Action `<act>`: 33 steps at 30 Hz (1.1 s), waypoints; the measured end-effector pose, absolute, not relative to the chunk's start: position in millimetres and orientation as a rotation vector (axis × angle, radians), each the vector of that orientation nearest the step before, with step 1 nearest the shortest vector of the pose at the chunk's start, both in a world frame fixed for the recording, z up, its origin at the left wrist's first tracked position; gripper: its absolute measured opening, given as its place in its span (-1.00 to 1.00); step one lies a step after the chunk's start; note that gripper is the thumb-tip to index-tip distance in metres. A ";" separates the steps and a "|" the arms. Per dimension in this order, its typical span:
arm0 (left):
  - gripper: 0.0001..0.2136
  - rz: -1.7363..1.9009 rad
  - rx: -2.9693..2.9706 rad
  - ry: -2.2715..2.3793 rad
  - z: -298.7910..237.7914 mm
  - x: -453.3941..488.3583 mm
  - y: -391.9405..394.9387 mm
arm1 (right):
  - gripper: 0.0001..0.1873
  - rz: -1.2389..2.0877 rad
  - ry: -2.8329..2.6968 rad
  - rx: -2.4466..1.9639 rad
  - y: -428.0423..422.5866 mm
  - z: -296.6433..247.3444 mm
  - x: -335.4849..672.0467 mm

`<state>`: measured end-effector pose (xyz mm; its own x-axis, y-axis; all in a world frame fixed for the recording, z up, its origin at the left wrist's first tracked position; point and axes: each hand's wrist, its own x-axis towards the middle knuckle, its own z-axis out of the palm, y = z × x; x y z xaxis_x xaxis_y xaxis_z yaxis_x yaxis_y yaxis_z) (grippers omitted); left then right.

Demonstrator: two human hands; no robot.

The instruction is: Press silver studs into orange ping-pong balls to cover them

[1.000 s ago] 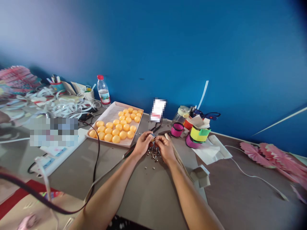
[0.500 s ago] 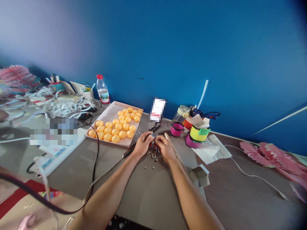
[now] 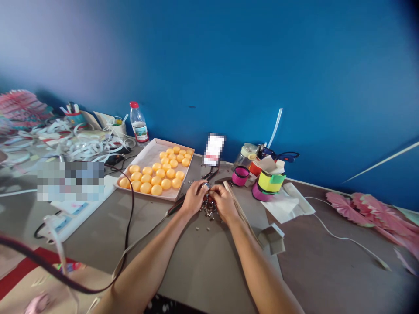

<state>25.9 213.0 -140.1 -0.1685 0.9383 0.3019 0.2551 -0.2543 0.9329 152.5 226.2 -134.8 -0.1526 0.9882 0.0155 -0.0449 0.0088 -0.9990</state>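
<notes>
My left hand [image 3: 194, 198] is closed, with thumb and fingers pinching a small shiny, bluish-silver piece [image 3: 206, 185]. Close beside it, my right hand [image 3: 224, 201] has its fingertips pressed together at that piece; whatever they grip is too small to make out. Under and between both hands lies a heap of small shiny metallic bits [image 3: 209, 211], with a couple of loose ones nearer to me. Left of my hands, a shallow white box [image 3: 147, 153] holds many orange balls [image 3: 156, 190]. A dark-handled tool [image 3: 175, 207] with a grey cord rests by my left wrist.
Behind my hands a blurred phone [image 3: 214, 149] leans at the blue wall. A magenta ring [image 3: 240, 175], a jar [image 3: 246, 155] and a yellow-banded container [image 3: 270, 182] stand to the right. At left are a power strip [image 3: 80, 220], a bottle [image 3: 139, 126] and a dark hanging cable [image 3: 132, 213].
My right fingertips have shifted slightly left, closer to the small piece in my left hand. The whole view has moved a little; the box and heap look the same.
</notes>
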 end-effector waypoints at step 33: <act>-0.57 1.543 0.924 1.103 -130.1 23.8 213.8 | -0.92 0.874 -1.734 -1.104 228.7 -138.7 162.4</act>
